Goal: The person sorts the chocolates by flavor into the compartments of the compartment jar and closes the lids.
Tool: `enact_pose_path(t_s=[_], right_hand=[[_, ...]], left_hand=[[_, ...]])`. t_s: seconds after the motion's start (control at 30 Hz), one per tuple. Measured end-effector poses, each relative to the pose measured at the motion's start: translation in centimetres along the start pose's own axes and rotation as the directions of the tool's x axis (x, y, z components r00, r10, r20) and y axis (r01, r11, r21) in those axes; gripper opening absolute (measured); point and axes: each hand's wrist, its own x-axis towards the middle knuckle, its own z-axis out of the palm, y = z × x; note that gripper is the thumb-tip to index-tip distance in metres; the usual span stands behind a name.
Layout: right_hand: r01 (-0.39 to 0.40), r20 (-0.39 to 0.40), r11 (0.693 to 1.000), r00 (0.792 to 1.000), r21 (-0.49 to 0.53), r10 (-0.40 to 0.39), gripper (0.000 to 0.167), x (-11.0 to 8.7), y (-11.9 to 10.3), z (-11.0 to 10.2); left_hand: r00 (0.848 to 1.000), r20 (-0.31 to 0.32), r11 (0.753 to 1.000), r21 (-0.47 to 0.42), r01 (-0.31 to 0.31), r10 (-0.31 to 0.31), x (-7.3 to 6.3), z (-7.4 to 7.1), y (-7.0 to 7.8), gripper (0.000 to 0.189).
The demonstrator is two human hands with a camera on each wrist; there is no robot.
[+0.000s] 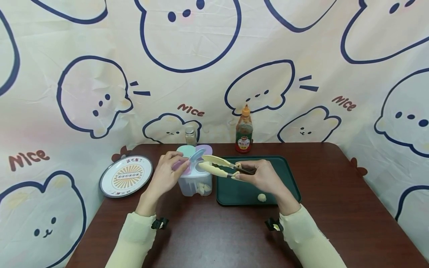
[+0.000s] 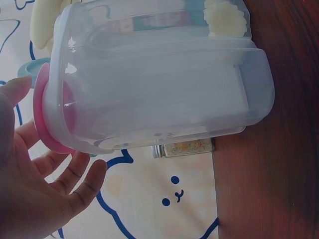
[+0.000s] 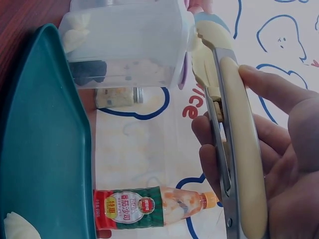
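My left hand is at the top of a clear lidded storage box, its thumb and fingertips at a raised blue lid. In the left wrist view the other fingers lie by the pink lid. My right hand grips cream-and-steel tongs, with their cream tips over the uncovered compartment. Whether the tips hold anything I cannot tell. White pieces lie low inside the box. A small pleated white piece like a dumpling sits on the dark green tray.
Behind the box stands a small glass shaker with a metal cap. A sauce bottle with an orange cap stands behind the tray. At the table's left edge lies a white patterned plate. A printed cloth hangs behind the brown table.
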Motion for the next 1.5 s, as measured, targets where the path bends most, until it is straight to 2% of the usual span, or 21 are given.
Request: enact_pose_path(t_s=[0.3,0.57,0.77,1.0,1.5], right_hand=[[0.006,0.009,1.0,1.0,0.012,-0.006,0.037,-0.2,0.0,-0.2],[-0.014,0.007,1.0,1.0,0.01,0.014,0.042,-0.6,0.6,-1.2],[-0.001,0.005,1.0,1.0,-0.006,0.001,0.044,-1.1,1.8,-2.3],[-0.05,-0.012,0.998,0.999,-0.033,0.05,0.045,-2.1,3.3,-3.5],[-0.057,-0.016,0.993,0.998,-0.103,0.055,0.046,-4.0,6.5,-6.1]], left_hand=[[1.0,-0.003,1.0,-0.004,0.005,-0.005,0.0,0.1,0.0,0.047],[1.0,-0.006,1.0,0.004,-0.015,0.015,0.1,0.1,-0.2,0.046],[1.0,-0.003,1.0,0.004,-0.011,0.011,0.0,0.2,-0.3,0.045],[1.0,-0.004,1.0,0.004,-0.013,0.013,0.1,0.1,-0.2,0.045],[1.0,0.001,1.0,-0.011,-0.009,0.009,0.0,0.1,-0.2,0.045]])
